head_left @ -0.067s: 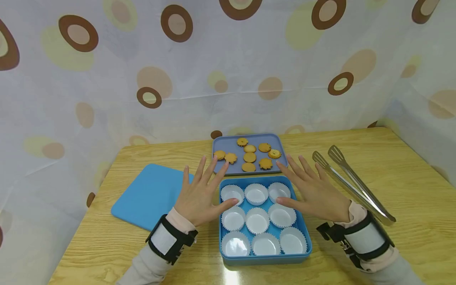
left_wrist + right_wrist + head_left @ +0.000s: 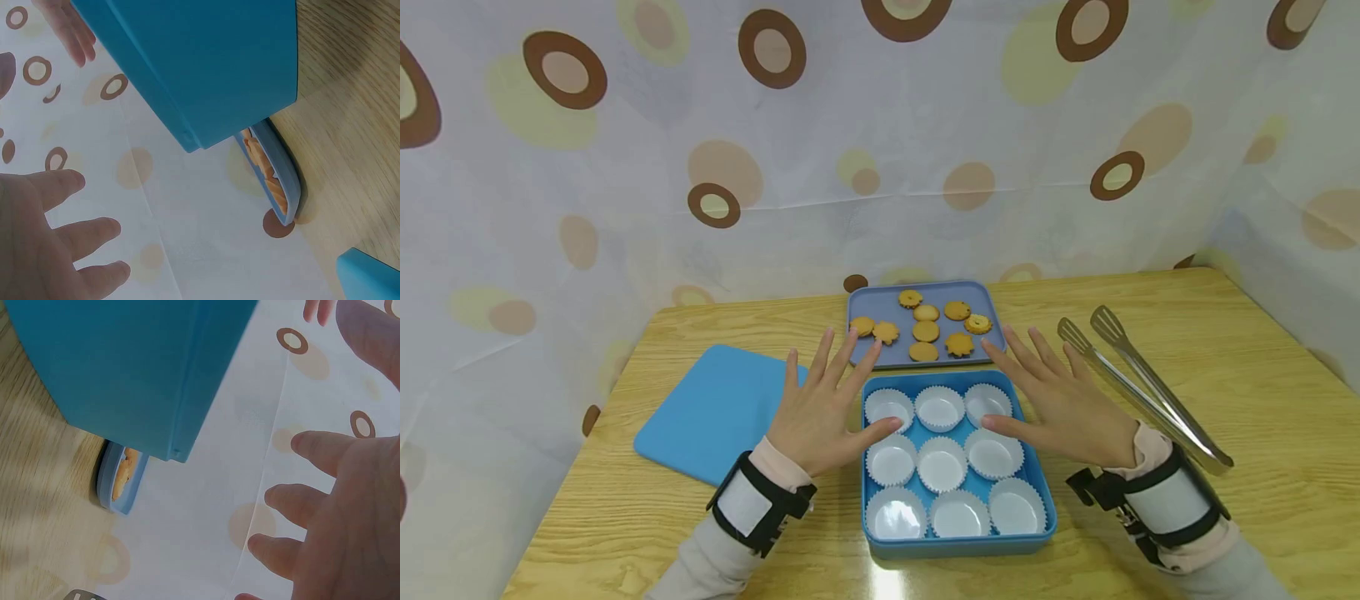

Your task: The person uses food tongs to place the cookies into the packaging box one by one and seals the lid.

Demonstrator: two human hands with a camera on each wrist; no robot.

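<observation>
A deep blue box (image 2: 955, 546) stands at the middle of the table, with several white fluted paper cups (image 2: 942, 465) in rows inside it. My left hand (image 2: 823, 412), fingers spread, hovers at the box's left side, its thumb over the cups. On the other side my right hand (image 2: 1063, 408) is spread the same way, thumb above the right-hand cups. Neither hand holds anything. Behind the box lies a grey-blue tray (image 2: 880, 302) with several cookies (image 2: 926, 331) on it. In the left wrist view the box's side wall (image 2: 219, 62) rises beyond my fingers (image 2: 94, 237).
A flat blue board (image 2: 715, 417) lies on the left of the table. Metal tongs (image 2: 1150, 392) with slotted ends rest to the right, near my right hand. A patterned curtain (image 2: 880, 142) hangs along the table's back edge.
</observation>
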